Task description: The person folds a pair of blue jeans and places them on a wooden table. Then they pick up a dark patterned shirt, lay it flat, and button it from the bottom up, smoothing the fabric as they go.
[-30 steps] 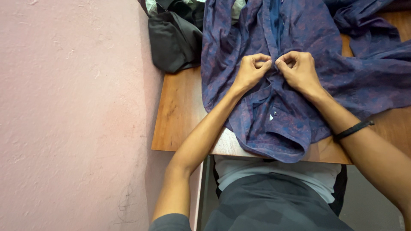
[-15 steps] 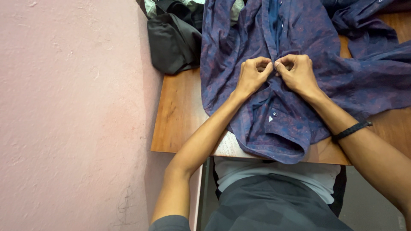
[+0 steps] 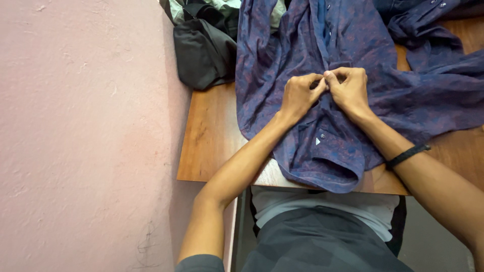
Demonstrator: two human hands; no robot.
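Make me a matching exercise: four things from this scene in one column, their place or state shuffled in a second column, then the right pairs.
Things:
1. shirt
2. dark clothes
3. wristband
4. hands: left, right

Places or states:
A. on the right wrist
B. piled at the table's far left corner, by the wall
C. pinching the shirt's front together
D. spread on the table, collar hanging over the near edge

Pairs: 1-D, 2-B, 3-A, 4-C
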